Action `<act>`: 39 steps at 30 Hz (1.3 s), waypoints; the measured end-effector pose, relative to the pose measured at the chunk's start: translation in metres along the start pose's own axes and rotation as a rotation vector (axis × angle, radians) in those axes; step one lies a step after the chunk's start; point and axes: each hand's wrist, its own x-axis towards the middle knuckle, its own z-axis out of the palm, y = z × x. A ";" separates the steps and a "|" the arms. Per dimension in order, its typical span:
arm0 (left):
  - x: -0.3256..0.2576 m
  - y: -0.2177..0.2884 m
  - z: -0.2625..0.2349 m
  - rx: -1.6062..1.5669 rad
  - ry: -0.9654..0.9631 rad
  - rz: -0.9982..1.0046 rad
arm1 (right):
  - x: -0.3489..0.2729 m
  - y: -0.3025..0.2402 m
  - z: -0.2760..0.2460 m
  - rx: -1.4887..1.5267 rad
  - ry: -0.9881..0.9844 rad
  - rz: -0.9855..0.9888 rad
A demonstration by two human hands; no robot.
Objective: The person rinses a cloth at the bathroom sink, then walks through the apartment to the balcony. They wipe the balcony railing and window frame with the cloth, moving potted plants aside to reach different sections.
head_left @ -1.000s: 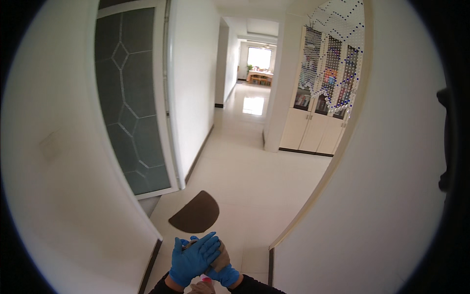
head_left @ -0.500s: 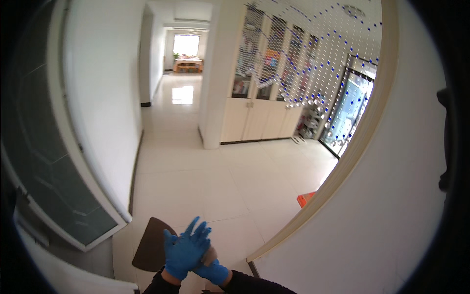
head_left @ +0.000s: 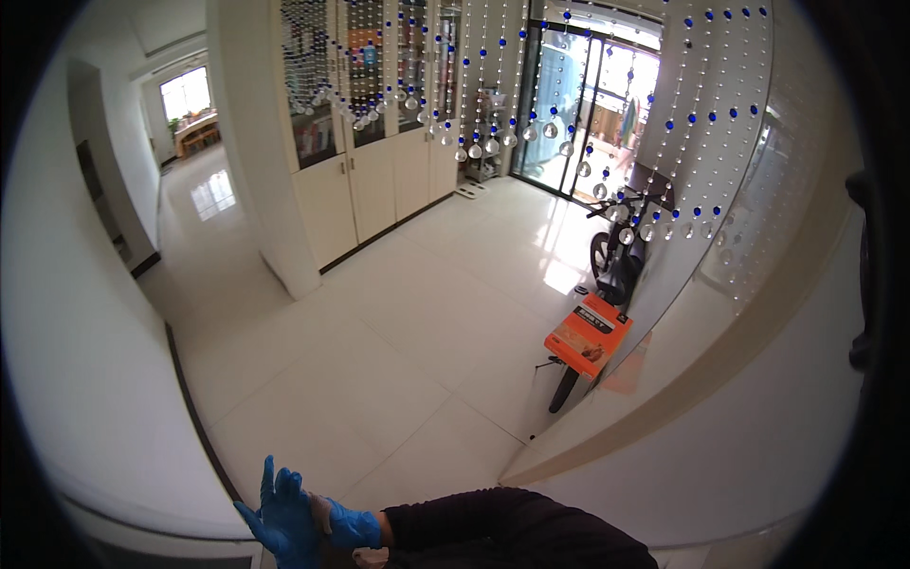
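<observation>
One broad floor of pale, glossy tiles (head_left: pixel 408 351) spreads before us, bordered along our left by a white wall (head_left: pixel 85 351) with a dark skirting. Beyond it stands a tall cream cabinet (head_left: pixel 379 194), its lower doors plain and its upper doors glazed, with books visible behind the glass. Next in size comes a dark-framed glass door (head_left: pixel 555 166) at the far side, through which we see bright light that glares on the tiles. Across the upper part of our view hangs a curtain of clear and blue beads (head_left: pixel 692 118), each strand ending in a larger clear drop. Under its right part, a dark two-wheeler (head_left: pixel 621 277) stands close to the wall, and at its near end we see a flat orange package (head_left: pixel 590 334) lying above the wheel. Low in front of us, a black sleeve (head_left: pixel 517 526) reaches in from the lower right. Our two hands wear blue gloves: the left hand (head_left: pixel 287 524) is opened wide, fingers spread upward, while the right hand (head_left: pixel 351 526) holds a brownish cloth (head_left: pixel 322 514) against its side. The right fingertips are hidden, so how tightly they grip we cannot tell. The cloth, smallest of all, sits between the two gloves, mostly covered.
</observation>
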 end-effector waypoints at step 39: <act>0.628 0.060 -0.179 0.198 -0.394 -0.726 | 0.422 -0.317 -0.256 -1.292 0.515 -0.158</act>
